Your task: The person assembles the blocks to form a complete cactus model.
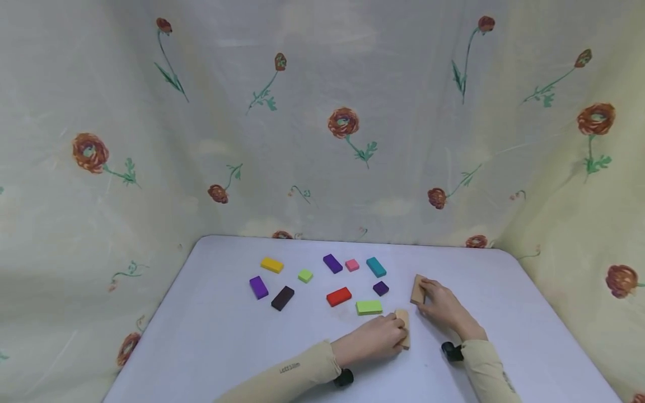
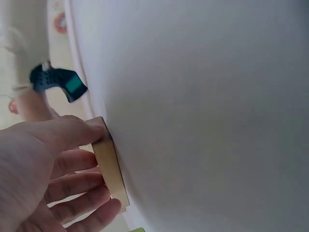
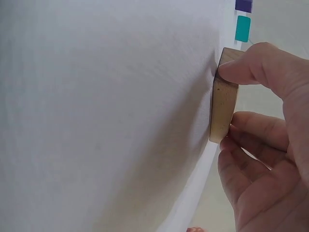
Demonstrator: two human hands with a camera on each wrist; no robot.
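My left hand (image 1: 374, 339) grips a plain wooden block (image 2: 110, 166) by its long sides, thumb on one side and fingers on the other. The block lies on or just above the white table, to the right of a light green block (image 1: 369, 307). Farther back and to the right, my right hand (image 1: 444, 307) pinches a second plain wooden block (image 3: 223, 106) between thumb and fingers. This one is close to the tabletop too; whether it touches cannot be made out. A small dark purple block (image 1: 381, 288) lies to its left.
Several coloured blocks lie scattered leftward on the table (image 1: 201, 336): red (image 1: 339, 296), teal (image 1: 376, 267), pink (image 1: 352, 265), dark brown (image 1: 283, 298), yellow (image 1: 272, 265), purple (image 1: 259, 287). A flowered curtain (image 1: 302, 140) surrounds the table's back and sides.
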